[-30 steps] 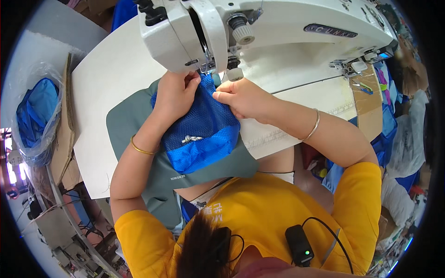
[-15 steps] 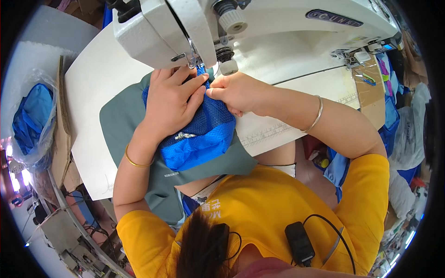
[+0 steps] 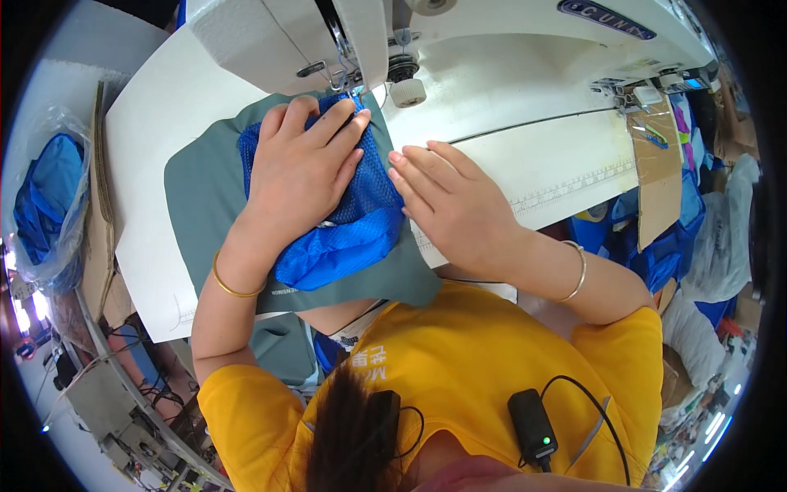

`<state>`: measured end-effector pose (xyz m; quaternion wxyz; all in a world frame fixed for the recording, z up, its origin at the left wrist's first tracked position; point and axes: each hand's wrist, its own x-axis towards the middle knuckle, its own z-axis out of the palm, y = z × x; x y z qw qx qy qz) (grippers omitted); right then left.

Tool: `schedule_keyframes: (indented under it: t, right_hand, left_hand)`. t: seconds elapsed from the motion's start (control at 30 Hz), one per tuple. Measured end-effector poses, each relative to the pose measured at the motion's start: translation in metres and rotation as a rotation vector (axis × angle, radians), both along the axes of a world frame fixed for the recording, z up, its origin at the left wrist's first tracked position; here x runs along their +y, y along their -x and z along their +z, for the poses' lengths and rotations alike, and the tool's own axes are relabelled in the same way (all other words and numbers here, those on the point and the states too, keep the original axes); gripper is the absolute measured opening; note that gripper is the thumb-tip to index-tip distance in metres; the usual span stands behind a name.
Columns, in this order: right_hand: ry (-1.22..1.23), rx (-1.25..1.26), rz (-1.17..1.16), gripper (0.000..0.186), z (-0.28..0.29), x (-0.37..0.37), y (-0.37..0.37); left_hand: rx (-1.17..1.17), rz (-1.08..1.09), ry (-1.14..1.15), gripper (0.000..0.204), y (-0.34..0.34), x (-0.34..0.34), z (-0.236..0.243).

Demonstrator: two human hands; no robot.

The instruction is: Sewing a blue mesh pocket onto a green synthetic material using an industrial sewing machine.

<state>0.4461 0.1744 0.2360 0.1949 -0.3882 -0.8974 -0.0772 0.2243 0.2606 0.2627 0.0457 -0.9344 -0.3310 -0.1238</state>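
Observation:
Under the needle and presser foot (image 3: pixel 348 80) of a white sewing machine (image 3: pixel 254 41) lies a blue mesh pouch (image 3: pixel 373 172) with a smooth blue fabric part (image 3: pixel 340 250) at its near end. It rests on a larger grey-green cloth (image 3: pixel 201 184). My left hand (image 3: pixel 297 172) presses flat on the mesh, fingers spread, their tips close to the presser foot. To the right, my right hand (image 3: pixel 459 201) is stretched out with its fingertips at the mesh's right edge, gripping nothing. My left hand covers most of a small whitish cord on the pouch.
The white sewing table (image 3: pixel 525 139) carries a printed ruler strip along its near edge. A clear bag of blue fabric (image 3: pixel 53 197) hangs at the left beside cardboard (image 3: pixel 100 230). At the right are a cardboard piece (image 3: pixel 660 180), small snips (image 3: pixel 652 135) and more blue fabric (image 3: pixel 672 262).
My right hand has let go of the pouch's edge near the needle, moved down and right, and straightened its fingers. My left hand's fingers now lie more spread over the mesh.

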Motion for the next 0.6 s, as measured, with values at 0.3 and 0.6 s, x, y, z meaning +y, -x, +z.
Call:
schedule_keyframes:
  t: [0.3, 0.6]
  right_hand:
    - [0.013, 0.164, -0.085, 0.032, -0.004, 0.056, 0.007]
    - [-0.048, 0.066, -0.083, 0.028, -0.015, 0.064, 0.002]
  left_hand:
    - [0.023, 0.002, -0.103, 0.035, -0.001, -0.001, -0.005]
    - [0.03, 0.056, -0.117, 0.035, 0.001, -0.005, -0.007]
